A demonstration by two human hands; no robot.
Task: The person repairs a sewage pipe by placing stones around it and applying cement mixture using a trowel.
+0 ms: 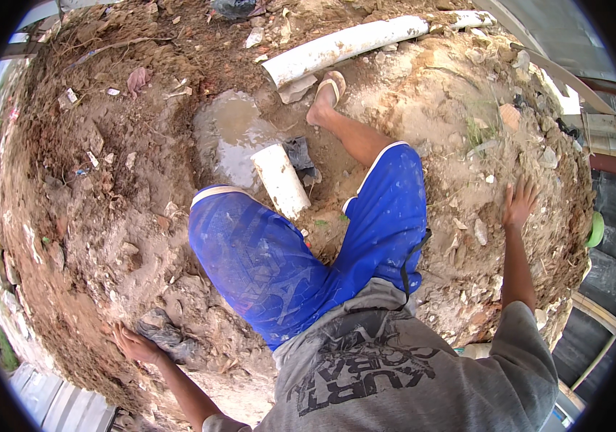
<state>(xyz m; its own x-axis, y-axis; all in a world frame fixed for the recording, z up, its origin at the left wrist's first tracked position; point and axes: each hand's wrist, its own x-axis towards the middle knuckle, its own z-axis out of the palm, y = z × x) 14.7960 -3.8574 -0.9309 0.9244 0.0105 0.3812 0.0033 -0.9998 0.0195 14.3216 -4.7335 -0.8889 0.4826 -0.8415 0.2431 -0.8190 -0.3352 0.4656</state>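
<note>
My left hand (135, 344) rests flat on the dirt at the lower left, its fingers stretched out. Right beside it lies a crumpled dark plastic bag (168, 333), partly covered in soil. On the right, my right hand (520, 204) presses on the earth bank with its fingers spread. Both hands hold nothing. Between my knees stands a short piece of white pipe (280, 181), tilted, with a dark grey scrap (299, 154) against its far end. A muddy puddle (230, 133) spreads just beyond it.
A long white pipe (354, 47), smeared with mud, runs across the far side beside my sandalled foot (327, 97). Stones and litter dot the loose soil. Corrugated metal sheets (59, 398) lie at the lower left. Boards (606, 133) and dark panels border the right.
</note>
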